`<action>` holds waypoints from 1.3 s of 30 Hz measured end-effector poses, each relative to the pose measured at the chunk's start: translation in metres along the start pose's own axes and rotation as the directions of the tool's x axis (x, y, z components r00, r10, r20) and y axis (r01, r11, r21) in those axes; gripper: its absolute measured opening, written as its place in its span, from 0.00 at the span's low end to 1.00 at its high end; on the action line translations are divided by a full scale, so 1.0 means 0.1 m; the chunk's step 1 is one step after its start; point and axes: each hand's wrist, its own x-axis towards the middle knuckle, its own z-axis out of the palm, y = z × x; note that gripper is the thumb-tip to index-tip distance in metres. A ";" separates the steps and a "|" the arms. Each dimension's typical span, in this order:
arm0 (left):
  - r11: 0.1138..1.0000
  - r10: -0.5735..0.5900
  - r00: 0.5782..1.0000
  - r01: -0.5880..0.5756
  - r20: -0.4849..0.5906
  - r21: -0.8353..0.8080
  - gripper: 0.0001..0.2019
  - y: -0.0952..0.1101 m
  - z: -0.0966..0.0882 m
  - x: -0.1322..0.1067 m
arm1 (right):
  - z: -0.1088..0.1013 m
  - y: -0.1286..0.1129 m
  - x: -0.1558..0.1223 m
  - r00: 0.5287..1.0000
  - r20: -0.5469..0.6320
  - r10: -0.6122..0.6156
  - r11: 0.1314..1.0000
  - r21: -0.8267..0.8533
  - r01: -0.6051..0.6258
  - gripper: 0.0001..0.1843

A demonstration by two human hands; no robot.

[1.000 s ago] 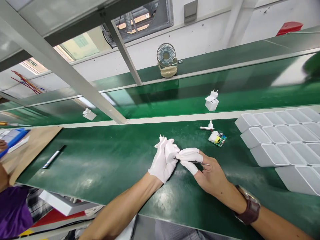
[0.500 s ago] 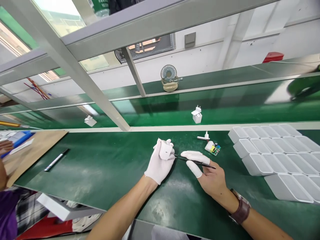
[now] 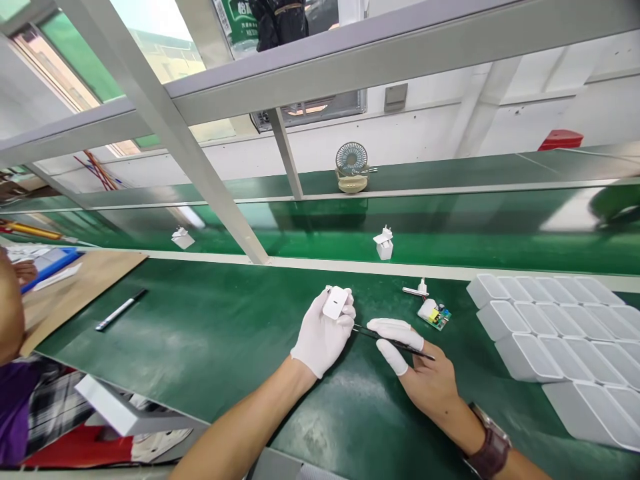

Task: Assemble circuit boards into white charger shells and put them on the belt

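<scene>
My left hand (image 3: 323,337), in a white glove, is closed round a small white charger housing (image 3: 335,303) held just above the green bench. My right hand (image 3: 420,370), with white cots on thumb and forefinger, pinches thin black tweezers (image 3: 395,342) whose tip points left, close to the left hand. Beyond the right hand lie a small circuit board with a white part (image 3: 434,313) and a white plug piece (image 3: 417,290).
Rows of white plastic trays (image 3: 555,333) fill the right side. A white charger (image 3: 384,245) and another (image 3: 182,237) ride the conveyor behind. A black pen (image 3: 121,309) lies left, by a cardboard sheet (image 3: 75,293). A small fan (image 3: 351,167) stands on the far shelf. Another person's arm (image 3: 10,313) is at the left edge.
My left hand has turned the white housing so its flat face shows. The tweezers have drawn slightly away from it. The charger on the conveyor has moved left.
</scene>
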 end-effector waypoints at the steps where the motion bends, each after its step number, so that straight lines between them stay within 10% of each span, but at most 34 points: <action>1: 1.000 -0.008 1.000 0.008 0.010 -0.001 0.10 0.00 0.00 0.00 | 0.00 0.00 0.00 1.000 0.004 -0.007 1.000 -0.001 0.007 0.18; 8: 0.999 0.001 0.997 -0.005 0.078 0.049 0.12 0.00 -0.04 0.02 | -0.01 -0.04 0.05 1.000 -0.007 -0.025 0.998 -0.050 0.025 0.16; 12: 0.910 0.189 0.980 -0.199 0.062 0.363 0.15 -0.02 -0.08 0.02 | -0.03 0.00 0.03 0.999 -0.045 -0.012 0.999 -0.052 0.009 0.15; 15: 0.456 0.394 0.889 -0.409 0.233 0.791 0.15 -0.07 -0.16 0.01 | -0.04 0.05 0.01 0.993 -0.112 0.031 0.999 -0.035 -0.036 0.16; 18: -0.136 0.313 0.800 -0.496 0.512 0.858 0.15 -0.12 -0.28 0.04 | -0.04 0.05 0.02 0.983 -0.146 0.113 0.992 -0.033 -0.119 0.17; 22: -0.456 0.163 0.815 -0.437 0.556 0.775 0.36 -0.06 -0.38 0.10 | -0.06 0.00 0.08 0.976 -0.166 0.144 0.980 -0.116 -0.164 0.16; 25: -0.500 0.214 0.775 -0.436 0.595 0.748 0.58 0.07 -0.27 0.00 | -0.11 -0.03 0.10 0.988 -0.149 0.037 0.982 -0.176 -0.064 0.19; 29: -0.554 0.439 0.597 -0.409 0.672 0.725 0.20 0.05 0.02 -0.36 | -0.14 -0.04 0.05 0.973 0.045 -0.225 0.939 -0.256 0.229 0.30; 34: -0.063 0.185 0.911 -0.363 0.368 0.930 0.14 -0.35 0.14 -0.68 | -0.03 -0.11 -0.04 0.833 0.356 -0.424 0.821 -0.236 0.519 0.38; 37: 0.276 0.249 0.931 -0.332 0.266 0.902 0.16 -0.36 0.06 -0.66 | 0.03 -0.14 -0.07 0.815 0.405 -0.414 0.781 -0.302 0.547 0.41; 39: 0.288 0.369 0.894 -0.370 0.255 0.883 0.17 -0.15 -0.02 -0.59 | 0.04 -0.14 -0.08 0.834 0.393 -0.388 0.768 -0.362 0.528 0.43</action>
